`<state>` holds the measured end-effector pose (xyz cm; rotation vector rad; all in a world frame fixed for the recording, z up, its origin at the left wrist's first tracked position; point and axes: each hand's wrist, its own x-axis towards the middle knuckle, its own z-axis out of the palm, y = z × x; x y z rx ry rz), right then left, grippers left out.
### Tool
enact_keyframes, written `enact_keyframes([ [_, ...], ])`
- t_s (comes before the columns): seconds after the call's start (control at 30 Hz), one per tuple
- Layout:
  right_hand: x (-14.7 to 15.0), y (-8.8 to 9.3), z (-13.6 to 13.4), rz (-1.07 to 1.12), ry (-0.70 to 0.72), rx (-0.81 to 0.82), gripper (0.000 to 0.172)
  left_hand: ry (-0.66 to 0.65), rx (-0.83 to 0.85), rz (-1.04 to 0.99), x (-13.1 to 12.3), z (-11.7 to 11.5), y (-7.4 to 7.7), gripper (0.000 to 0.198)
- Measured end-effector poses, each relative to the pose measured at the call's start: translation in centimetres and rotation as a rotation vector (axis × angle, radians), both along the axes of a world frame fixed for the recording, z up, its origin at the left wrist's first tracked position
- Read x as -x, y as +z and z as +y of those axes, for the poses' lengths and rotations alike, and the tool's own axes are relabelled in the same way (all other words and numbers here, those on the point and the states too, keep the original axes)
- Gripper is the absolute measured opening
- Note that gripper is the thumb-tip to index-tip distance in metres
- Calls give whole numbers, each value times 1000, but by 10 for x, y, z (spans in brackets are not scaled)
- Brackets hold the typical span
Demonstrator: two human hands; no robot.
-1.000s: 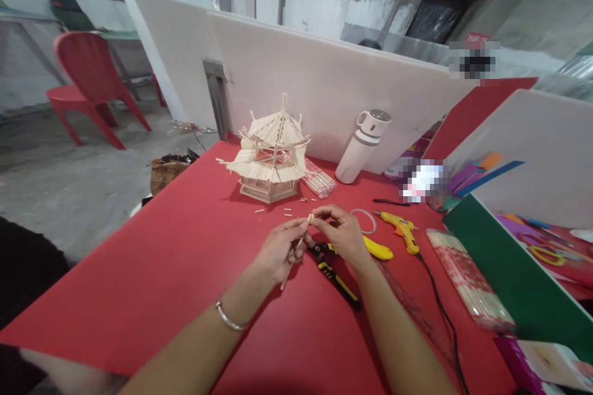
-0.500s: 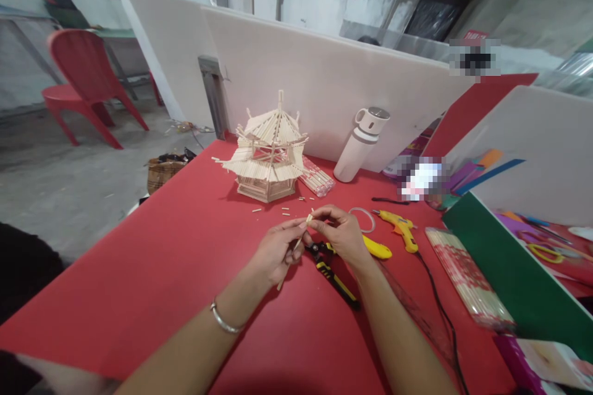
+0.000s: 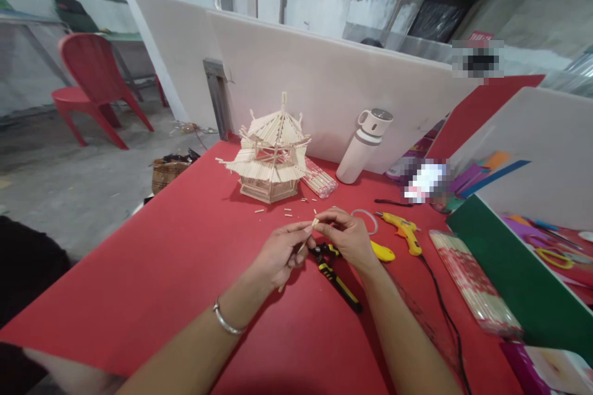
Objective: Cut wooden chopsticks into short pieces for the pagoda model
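My left hand [image 3: 283, 253] is closed round a thin wooden stick [image 3: 302, 244], whose lower end pokes out below the palm. At the stick's upper end, my right hand [image 3: 343, 233] pinches a short pale piece of stick [image 3: 315, 222] against it; whether the two are joined I cannot tell. Black and yellow pliers [image 3: 334, 279] lie on the table under my hands. Beyond them stands a pavilion model [image 3: 271, 160] built of wooden sticks, with two tiers of roof. Several short cut pieces [image 3: 288, 212] lie in front of it.
On the red table [image 3: 185, 247], a yellow glue gun [image 3: 402, 231] with a black cord lies to the right, near a packet of sticks [image 3: 472, 281]. A white flask [image 3: 364, 147] stands by the white partition [image 3: 324, 80]. A yellow-handled tool [image 3: 382, 251] lies beside my right hand.
The whole view has shifted slightly, so everything sits a little further right. My hands keep the same hold on the stick and the short piece.
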<state>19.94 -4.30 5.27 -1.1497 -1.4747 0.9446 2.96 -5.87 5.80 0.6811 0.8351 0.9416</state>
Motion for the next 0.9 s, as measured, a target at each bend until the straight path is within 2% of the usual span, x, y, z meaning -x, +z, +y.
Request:
enact_keyframes([
  [0.33, -2, 6, -2, -45, -1, -76, 14, -8, 10, 0, 0, -2, 3, 22],
  [0.5, -5, 7, -2, -62, 28, -153, 5, -19, 10, 4, 0, -2, 4, 21],
  [0.9, -10, 0, -1, -104, 60, -269, 12, 3, -6, -16, -1, -3, 8, 29],
])
